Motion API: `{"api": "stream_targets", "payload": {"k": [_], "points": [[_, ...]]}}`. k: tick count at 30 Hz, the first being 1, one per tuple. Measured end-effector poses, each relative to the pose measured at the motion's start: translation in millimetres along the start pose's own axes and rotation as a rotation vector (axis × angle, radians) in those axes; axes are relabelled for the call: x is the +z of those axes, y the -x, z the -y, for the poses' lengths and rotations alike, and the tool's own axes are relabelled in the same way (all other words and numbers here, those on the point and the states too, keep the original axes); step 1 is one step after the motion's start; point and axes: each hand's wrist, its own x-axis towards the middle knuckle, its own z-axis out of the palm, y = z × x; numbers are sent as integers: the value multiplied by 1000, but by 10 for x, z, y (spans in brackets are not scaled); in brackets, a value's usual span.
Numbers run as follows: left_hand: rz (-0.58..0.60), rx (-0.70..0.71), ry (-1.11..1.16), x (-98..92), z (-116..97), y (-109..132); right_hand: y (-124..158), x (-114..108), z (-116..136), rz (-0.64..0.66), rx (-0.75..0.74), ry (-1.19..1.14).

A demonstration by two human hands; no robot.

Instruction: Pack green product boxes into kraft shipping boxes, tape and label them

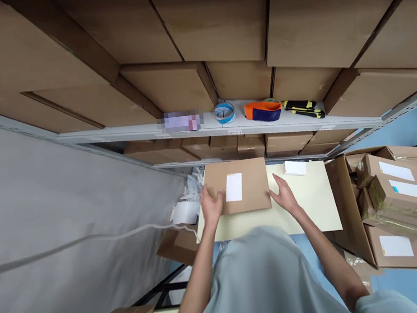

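Observation:
A flat brown cardboard parcel (247,182) with a white label (233,187) lies on a pale yellow table (312,205). My left hand (211,206) rests on the parcel's left edge, fingers spread flat beside the label. At the parcel's right edge lies my right hand (283,193), fingers stretched out and touching the box side. Neither hand grips anything.
A small stack of white labels (294,168) lies at the table's far edge. On the shelf above sit a tape roll (224,112), an orange tape dispenser (263,111) and a yellow-black utility knife (304,109). An open carton (346,211) with labelled parcels (404,194) stands to the right. Paper scraps (186,209) lie left.

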Motion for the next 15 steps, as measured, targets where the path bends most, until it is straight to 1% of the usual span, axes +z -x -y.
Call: {"api": "stream_targets", "payload": {"k": [1,2,4,7,9,11,12,13,15], "points": [[-53,19,23,17,-213,-87,-160,-126,113,-47,-62,19],[-125,73,94,37,-459,-186,-341,-268,246,-103,-135,38],[-208,241,223,86,-1023,-416,-758,-580,547,-228,-263,81],[-248,522,276,198,-1888,-825,-1454,-1001,981,-332,-416,183],[-256,668,258,288,-2352,-1081,-1881,-1183,1198,-362,-457,275],[-258,736,237,365,-2662,-1258,-2205,-1270,1343,-357,-407,392],[-257,743,226,396,-2755,-1306,-2319,-1281,1390,-343,-360,450],[-258,741,215,422,-2808,-1327,-2401,-1275,1420,-324,-314,505],[-263,730,198,461,-2809,-1306,-2487,-1230,1440,-281,-246,595]]}}
